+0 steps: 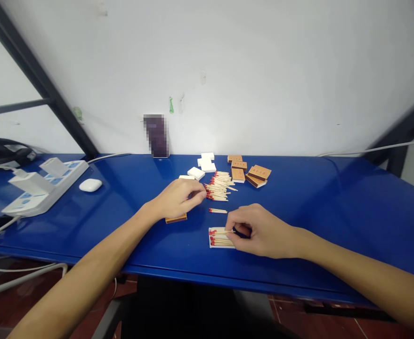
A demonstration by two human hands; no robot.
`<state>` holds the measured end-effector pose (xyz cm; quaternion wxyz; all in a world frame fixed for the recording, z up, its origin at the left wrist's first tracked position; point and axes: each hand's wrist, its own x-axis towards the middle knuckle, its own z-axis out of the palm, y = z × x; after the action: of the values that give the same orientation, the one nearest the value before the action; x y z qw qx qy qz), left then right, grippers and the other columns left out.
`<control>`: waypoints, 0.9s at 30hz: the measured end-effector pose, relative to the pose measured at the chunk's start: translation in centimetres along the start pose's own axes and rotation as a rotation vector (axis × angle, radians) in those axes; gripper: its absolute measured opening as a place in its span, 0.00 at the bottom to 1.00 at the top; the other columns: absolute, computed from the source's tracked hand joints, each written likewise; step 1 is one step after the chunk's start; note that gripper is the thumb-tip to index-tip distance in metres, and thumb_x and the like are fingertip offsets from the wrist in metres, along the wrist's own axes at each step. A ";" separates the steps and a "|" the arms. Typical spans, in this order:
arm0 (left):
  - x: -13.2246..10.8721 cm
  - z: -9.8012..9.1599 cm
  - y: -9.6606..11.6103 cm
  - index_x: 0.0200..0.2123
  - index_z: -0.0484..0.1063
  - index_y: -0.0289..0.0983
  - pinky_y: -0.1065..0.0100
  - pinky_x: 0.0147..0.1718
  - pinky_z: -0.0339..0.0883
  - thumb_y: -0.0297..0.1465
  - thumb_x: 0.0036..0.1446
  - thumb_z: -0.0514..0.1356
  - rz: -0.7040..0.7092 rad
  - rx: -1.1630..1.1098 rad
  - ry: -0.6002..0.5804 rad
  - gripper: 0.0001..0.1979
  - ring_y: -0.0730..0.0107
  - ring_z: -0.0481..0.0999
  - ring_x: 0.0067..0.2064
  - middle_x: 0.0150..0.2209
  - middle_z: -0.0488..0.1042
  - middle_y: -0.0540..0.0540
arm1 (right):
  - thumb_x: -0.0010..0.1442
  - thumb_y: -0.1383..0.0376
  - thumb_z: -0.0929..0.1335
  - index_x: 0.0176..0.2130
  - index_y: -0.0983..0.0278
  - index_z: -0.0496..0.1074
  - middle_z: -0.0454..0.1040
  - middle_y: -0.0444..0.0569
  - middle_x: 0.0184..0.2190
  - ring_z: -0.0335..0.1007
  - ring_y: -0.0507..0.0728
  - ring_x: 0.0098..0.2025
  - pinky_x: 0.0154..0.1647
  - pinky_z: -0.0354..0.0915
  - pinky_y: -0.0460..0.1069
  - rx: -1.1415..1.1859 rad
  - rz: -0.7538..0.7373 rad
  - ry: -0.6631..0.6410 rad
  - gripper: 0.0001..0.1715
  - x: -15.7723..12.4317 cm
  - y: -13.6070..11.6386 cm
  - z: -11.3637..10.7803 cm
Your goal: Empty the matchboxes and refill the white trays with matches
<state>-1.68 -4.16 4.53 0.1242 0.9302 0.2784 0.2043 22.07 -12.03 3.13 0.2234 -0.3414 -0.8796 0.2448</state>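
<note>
My right hand (258, 231) pinches a match (224, 231) just over a white matchbox tray (209, 239). Several red-headed matches lie side by side in that tray, and my fingers hide its right end. My left hand (182, 197) has thumb and fingertips drawn together at the left edge of a loose pile of matches (219, 187); whether a match is between them cannot be made out. Partly under my left hand is a brown matchbox sleeve (176, 219). A few matches (218, 211) lie between the pile and the tray.
White tray pieces (208, 167) lie behind the pile, and several brown matchboxes (259, 172) to its right. A pixelated phone-like object (157, 136) leans on the wall. At left are a white earbud case (90, 185) and a power strip (51, 186) with chargers and cables.
</note>
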 end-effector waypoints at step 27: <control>-0.5 0.5 2.4 0.32 0.74 0.37 0.69 0.28 0.59 0.44 0.49 0.66 0.128 -0.051 -0.243 0.16 0.75 0.66 0.25 0.25 0.70 0.52 | 0.53 0.69 0.67 0.23 0.63 0.61 0.60 0.38 0.18 0.53 0.48 0.21 0.26 0.50 0.46 -0.113 -0.039 -0.054 0.11 0.0 0.6 0.5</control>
<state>-0.72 -6.42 4.73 0.1672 0.9605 0.1963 0.1047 22.14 -11.77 2.40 0.1845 -0.3295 -0.9043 0.1993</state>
